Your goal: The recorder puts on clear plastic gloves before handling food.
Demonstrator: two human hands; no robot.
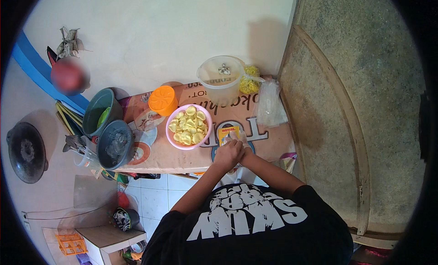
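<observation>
My right hand (245, 144) wears a thin clear plastic glove, its fingers stretched out and apart over the table. Bent across the right wrist, my left hand (228, 152) grips the clear plastic glove near its cuff; its fingertips are partly hidden. Just beyond both hands lies a small yellow box (228, 130) bearing writing, partly covered by the gloved fingers. To the left of the hands stands a pink bowl (167, 132) heaped with pale yellow, curled chips (189, 125).
An orange lidded canister (163, 100), a clear plastic tub (219, 83), a bag of yellow food (250, 80) and clear plastic bags (271, 105) line the table's back. Grey basins (115, 145) and a utensil holder (82, 157) stand left. A wooden panel (328, 111) rises at right.
</observation>
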